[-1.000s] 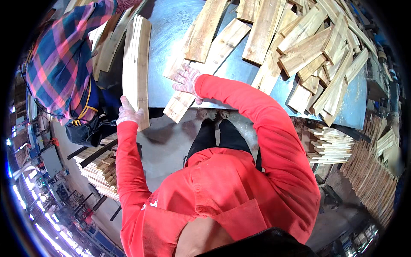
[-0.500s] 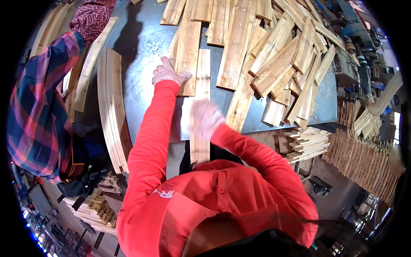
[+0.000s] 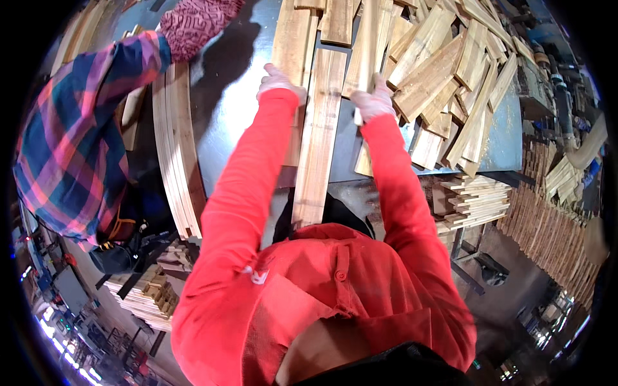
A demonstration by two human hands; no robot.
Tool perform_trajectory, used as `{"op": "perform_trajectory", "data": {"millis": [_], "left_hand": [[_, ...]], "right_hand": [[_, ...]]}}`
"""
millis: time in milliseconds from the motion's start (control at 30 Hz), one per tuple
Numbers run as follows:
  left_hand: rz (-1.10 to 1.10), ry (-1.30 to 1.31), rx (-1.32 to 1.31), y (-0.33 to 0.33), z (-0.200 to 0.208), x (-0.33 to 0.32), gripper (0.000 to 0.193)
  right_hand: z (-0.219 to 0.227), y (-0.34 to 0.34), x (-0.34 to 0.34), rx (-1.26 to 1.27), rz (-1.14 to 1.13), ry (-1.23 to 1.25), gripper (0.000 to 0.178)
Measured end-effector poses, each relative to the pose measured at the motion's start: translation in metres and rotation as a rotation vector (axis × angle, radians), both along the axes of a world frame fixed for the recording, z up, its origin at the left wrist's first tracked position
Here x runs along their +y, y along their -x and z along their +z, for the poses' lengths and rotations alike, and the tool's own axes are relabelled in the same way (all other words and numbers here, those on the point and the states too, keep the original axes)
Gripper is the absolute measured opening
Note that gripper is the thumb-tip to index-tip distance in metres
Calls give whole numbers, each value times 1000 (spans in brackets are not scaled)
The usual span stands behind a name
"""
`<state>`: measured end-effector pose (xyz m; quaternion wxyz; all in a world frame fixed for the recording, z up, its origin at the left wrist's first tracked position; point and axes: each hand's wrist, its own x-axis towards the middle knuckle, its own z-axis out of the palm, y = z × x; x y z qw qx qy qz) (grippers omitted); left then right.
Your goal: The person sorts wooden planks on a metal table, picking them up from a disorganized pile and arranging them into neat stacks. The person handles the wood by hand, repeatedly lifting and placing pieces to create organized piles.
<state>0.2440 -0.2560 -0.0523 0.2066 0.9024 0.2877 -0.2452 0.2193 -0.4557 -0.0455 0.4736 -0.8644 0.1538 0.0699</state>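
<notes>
On one bluish table (image 3: 225, 122), half-curled left hand (image 3: 280, 84) and right hand (image 3: 374, 104) touch one board (image 3: 291, 45) each, grip unclear.

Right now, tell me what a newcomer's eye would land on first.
Likely the bright red shirt filling the lower middle. Then the heap of boards jumbled on the tabletop's right side, and the long board between the left hand and right hand. At left, a co-worker's plaid shirt.

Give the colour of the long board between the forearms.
Pale tan board, best in the head view.
</notes>
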Motion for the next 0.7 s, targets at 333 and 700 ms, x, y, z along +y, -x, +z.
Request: {"op": "perform_trajectory", "data": {"millis": [333,700], "left_hand": [[720,1704,-147,212,-19,71,59],[338,764,-352,269,-42,96,47]], "right_hand": [[-47,152,26,174,180,-838,67],[-69,199,18,650,345,51,101]]}}
